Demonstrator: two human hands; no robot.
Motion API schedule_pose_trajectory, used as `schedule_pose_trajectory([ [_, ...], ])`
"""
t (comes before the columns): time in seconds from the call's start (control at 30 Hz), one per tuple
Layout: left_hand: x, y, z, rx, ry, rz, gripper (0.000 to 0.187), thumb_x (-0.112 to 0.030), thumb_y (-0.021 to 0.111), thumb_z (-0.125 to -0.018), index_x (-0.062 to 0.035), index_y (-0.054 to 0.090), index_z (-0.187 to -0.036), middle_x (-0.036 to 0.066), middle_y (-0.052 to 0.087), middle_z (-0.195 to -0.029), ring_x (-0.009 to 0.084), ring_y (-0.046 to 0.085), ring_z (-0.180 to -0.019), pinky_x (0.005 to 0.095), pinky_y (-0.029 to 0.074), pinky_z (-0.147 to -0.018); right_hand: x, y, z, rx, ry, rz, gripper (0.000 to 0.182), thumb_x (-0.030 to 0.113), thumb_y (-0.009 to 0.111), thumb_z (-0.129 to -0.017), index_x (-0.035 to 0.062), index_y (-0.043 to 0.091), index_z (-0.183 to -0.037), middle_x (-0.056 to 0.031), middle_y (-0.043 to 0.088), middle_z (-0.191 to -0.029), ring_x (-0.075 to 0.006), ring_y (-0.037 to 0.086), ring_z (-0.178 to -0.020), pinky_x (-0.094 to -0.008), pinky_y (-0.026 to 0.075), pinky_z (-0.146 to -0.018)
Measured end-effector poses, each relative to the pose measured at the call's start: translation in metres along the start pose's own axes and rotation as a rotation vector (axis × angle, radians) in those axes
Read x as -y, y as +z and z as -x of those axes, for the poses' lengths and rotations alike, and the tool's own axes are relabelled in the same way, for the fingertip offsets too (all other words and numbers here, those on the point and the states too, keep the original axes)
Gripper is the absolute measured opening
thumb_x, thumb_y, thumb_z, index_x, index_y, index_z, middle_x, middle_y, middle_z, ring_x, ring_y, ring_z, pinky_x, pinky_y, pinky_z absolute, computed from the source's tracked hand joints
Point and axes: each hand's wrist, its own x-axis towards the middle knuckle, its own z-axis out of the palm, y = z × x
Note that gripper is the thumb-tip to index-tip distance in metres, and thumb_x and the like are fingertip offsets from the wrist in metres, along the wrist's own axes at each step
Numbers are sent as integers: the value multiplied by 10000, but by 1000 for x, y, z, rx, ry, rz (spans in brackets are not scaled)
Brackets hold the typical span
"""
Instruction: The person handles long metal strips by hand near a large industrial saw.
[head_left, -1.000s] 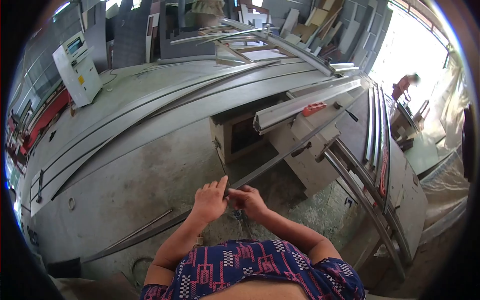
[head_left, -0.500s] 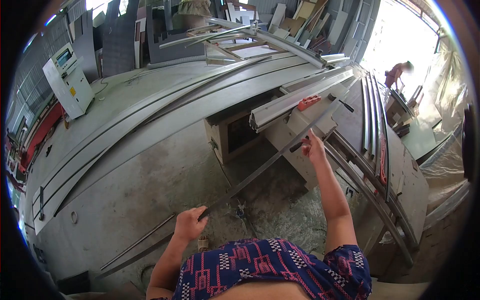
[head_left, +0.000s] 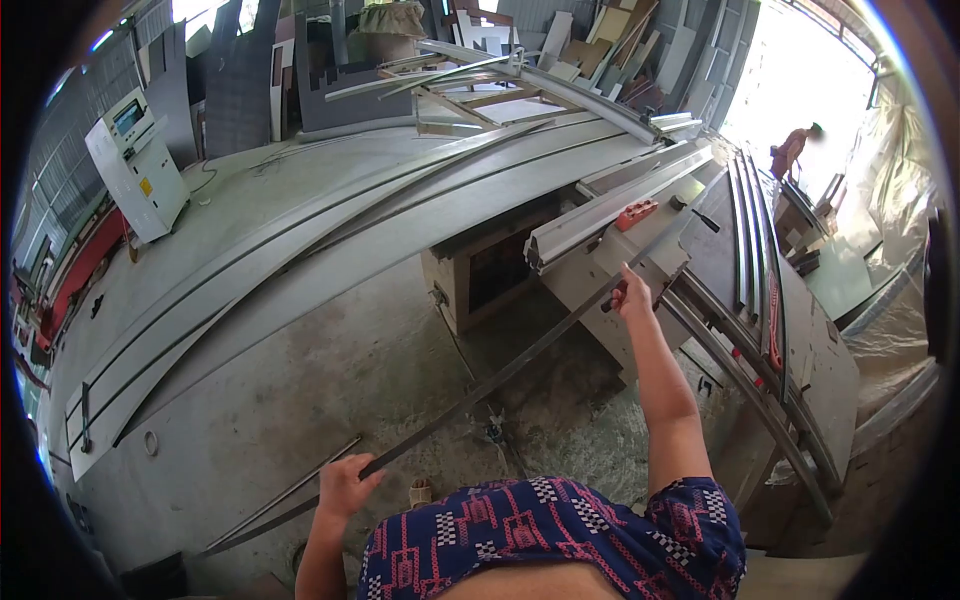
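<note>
My left hand (head_left: 348, 485) is closed around a long, narrow, dark grey metal strip (head_left: 480, 392), near its lower end. The strip slants from the floor at lower left up to the workbench (head_left: 580, 270) at upper right. At the bench edge, my right hand (head_left: 631, 295) is beside the strip, its index finger extended to the strip's edge. The other fingers curl around a small dark stick-like object (head_left: 607, 304) whose end pokes out to the left. Close by on the bench are a red tool (head_left: 636, 214) and a pale aluminium profile (head_left: 610, 210).
Long grey panels (head_left: 330, 240) stretch across the left and back. A thin rod (head_left: 290, 490) lies on the floor at lower left. Metal rails (head_left: 745, 400) slope down at right. A white control cabinet (head_left: 138, 165) stands far left; another person (head_left: 790, 152) bends over at the far right.
My left hand has moved left and down toward my body, still around the strip. My right hand stays near the bench edge. The view has shifted slightly.
</note>
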Motion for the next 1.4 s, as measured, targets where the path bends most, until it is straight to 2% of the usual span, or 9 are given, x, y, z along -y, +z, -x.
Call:
schedule_pose_trajectory([
  [0.2,41,-69,27,-96,-303,-262,237,-137,739,-635,-65,641,-838,91,631,-858,308,590,-904,402,436,-813,-10,71,87,208,32,-55,437,512,588,-841,76,563,-868,-33,499,-599,-166,466,-390,-323,367,-361],
  [0.33,95,-98,53,-775,-284,-800,468,-159,730,-697,-120,576,-1137,133,466,-1279,293,425,-1210,394,366,-960,-16,124,150,394,-6,-109,471,514,536,-875,45,559,-915,-63,524,-596,-190,493,-387,-353,399,-366],
  [0.43,97,-104,40,-1547,-608,-178,642,-268,694,-787,-128,402,-1342,130,376,-1367,296,434,-1199,417,360,-969,-32,159,184,506,3,-152,434,499,549,-874,65,571,-870,-51,523,-611,-204,500,-431,-364,404,-412],
  [0.53,124,-77,51,-1262,-545,1155,751,-397,634,-836,-129,250,-1423,117,419,-1347,284,493,-1136,426,430,-905,-52,187,216,581,79,-239,465,497,502,-901,33,538,-883,-76,535,-594,-205,512,-390,-346,405,-360],
  [0.6,89,-66,20,-678,-216,1456,748,-452,605,-837,-130,264,-1421,111,459,-1327,242,591,-971,373,512,-756,-75,197,226,634,87,-199,468,499,502,-900,33,533,-872,-78,534,-597,-204,511,-394,-341,395,-356],
  [0.7,67,-76,-18,-541,35,1581,660,-379,554,-894,-139,251,-1428,108,517,-1272,213,634,-820,315,528,-627,-100,203,244,639,120,-126,471,502,507,-896,35,546,-852,-64,524,-599,-190,496,-402,-327,377,-368],
  [0.83,107,-68,-13,-565,72,1815,316,-239,485,-951,-94,508,-1230,124,608,-1126,194,642,-781,288,548,-619,-119,201,253,697,112,-43,471,493,503,-903,23,524,-927,-95,562,-679,-186,516,-423,-316,385,-371],
  [1.2,115,-63,22,-966,-335,1603,225,-307,570,-908,-90,594,-961,91,644,-984,120,637,-604,240,544,-515,-96,165,206,610,-39,149,618,380,515,-920,30,270,-1367,-138,604,-939,-154,596,-521,-267,456,-436],
  [1.4,101,-68,22,-1020,-369,1557,215,-316,584,-899,-102,597,-894,79,655,-919,100,616,-568,209,513,-478,-114,166,201,486,18,1,576,280,590,-893,12,295,-1308,-121,593,-792,-147,577,-501,-262,432,-413],
])
